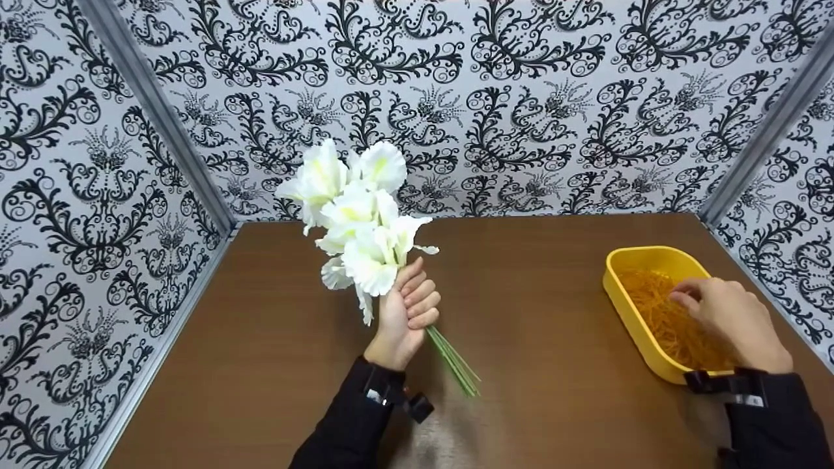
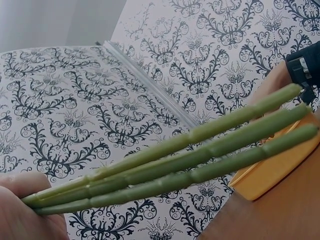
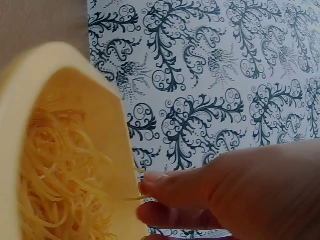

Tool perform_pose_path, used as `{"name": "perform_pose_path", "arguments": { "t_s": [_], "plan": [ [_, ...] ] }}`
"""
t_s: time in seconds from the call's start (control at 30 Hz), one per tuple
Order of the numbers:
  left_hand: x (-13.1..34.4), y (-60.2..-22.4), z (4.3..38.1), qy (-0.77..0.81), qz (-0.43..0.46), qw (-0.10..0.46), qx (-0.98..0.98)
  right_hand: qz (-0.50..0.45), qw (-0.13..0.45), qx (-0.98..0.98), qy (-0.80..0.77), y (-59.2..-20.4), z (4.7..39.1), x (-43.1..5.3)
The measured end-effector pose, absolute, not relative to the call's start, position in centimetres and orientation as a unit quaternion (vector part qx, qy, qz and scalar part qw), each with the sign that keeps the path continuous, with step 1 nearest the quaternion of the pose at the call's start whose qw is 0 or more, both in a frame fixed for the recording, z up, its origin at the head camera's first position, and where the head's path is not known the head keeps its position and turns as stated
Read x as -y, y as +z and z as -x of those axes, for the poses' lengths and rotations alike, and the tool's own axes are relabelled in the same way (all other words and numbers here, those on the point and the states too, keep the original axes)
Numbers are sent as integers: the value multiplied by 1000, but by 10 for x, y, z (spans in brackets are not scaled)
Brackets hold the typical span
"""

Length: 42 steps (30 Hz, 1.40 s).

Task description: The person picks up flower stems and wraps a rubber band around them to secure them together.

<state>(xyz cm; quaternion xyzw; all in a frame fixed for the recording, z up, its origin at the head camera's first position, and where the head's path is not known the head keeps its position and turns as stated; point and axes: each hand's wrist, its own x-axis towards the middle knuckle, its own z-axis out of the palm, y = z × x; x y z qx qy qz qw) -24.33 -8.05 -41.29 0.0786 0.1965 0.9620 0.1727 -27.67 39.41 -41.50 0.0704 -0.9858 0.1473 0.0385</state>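
The left hand (image 1: 405, 306) grips the flowers (image 1: 355, 221) by their stems. The right hand (image 1: 723, 312) digs in the yellow tub (image 1: 635, 257) of rubber bands (image 1: 658, 319) (fingers bent, grip unclear); it needs to pinch just one.

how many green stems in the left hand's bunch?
3 show in the left wrist view: top, middle and bottom, fanning out from the left hand below the white flowers. More may be hidden behind them.

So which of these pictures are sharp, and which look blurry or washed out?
Head view: evenly lit and sharp, the white flowers slightly washed out. Left wrist view: green stems sharp, the left hand blurred at the corner. Right wrist view: yellow tray and right hand soft, too close; wallpaper crisp.
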Motion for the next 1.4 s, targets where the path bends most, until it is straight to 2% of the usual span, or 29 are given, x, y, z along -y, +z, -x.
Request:
{"name": "perform_pose_path", "arguments": {
  "t_s": [0.2,0.57,0.87,1.07,1.23,1.4],
  "plan": [
    [80,-414,243,962,-73,171,-199,-72,107,980,151,-407,272,-390],
    [81,-413,243,969,-69,139,-192,-93,153,973,148,-381,249,-365],
    [81,-412,244,974,-65,110,-187,-152,243,948,136,-364,227,-343],
    [80,-409,246,975,-69,115,-176,-235,282,921,132,-351,214,-326],
    [79,-402,248,975,-92,128,-159,-354,315,862,180,-339,204,-304],
    [76,-390,247,975,-105,137,-140,-455,289,805,248,-321,197,-270]
  ]
}}
